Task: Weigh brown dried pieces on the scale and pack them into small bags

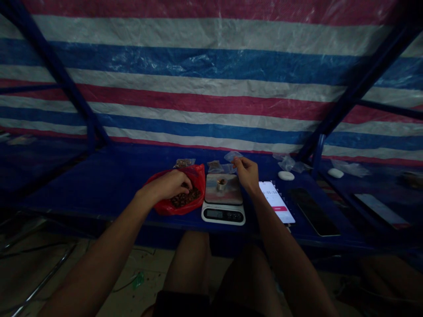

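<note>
My left hand (173,184) reaches into an open red plastic bag (165,210) left of a kitchen scale. Its fingers curl down at the small dark brown pieces (181,200) inside, and whatever lies between the fingertips is too small to make out. Behind the scale, my right hand (247,172) is closed in a pinch on a clear plastic bag (232,155). A small metal cup (221,186) with some brown pieces in it stands on the platform of the scale (223,215). The digits on its display are blurred.
Small clear bags with brown contents (185,163) lie behind the red bag. Right of the scale are a lit phone (276,202) showing a timer, a dark phone (315,211) and a white case (286,175). Blue frame bars (330,110) slant up on both sides.
</note>
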Available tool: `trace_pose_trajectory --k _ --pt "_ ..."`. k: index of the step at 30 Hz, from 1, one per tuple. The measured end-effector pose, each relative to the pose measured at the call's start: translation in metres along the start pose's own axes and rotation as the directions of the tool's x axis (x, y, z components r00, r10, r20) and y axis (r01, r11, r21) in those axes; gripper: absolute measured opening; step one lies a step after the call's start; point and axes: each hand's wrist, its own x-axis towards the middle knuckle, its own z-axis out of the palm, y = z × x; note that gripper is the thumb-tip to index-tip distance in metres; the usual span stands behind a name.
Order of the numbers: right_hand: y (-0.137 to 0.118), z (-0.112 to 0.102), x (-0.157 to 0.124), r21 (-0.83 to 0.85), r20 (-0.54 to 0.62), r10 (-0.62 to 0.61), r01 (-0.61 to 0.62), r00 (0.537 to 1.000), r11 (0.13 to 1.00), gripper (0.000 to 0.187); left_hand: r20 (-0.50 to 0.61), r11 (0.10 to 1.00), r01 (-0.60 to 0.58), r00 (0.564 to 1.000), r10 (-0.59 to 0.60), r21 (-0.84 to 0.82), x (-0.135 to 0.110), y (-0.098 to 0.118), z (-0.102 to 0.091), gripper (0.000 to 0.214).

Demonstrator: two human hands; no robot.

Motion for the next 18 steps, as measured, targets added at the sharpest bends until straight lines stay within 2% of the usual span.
trace_pose_trajectory --k 5,11,15,18 --pt "0.0 0.0 0.0 0.002 0.014 0.004 -0.005 1.0 1.0 0.043 -0.083 0.997 -0.073 0.994 0.07 -0.029 0.002 0.0 -0.018 0.023" --pt "-0.003 -0.001 -0.001 -0.006 0.032 0.006 -0.005 0.999 1.0 0.045 -0.164 0.974 -0.216 0.965 0.203 -0.067 0.031 0.036 -0.034 0.021" --pt "-0.004 -0.001 -0.001 -0.006 0.029 0.019 -0.019 0.999 1.0 0.047 -0.12 0.955 -0.272 0.959 0.258 -0.116 0.055 0.064 -0.036 0.019" --pt "-0.004 -0.002 -0.001 -0.009 0.034 0.015 -0.014 0.999 1.0 0.049 -0.065 0.953 -0.268 0.963 0.261 -0.139 0.062 0.078 -0.037 0.02"
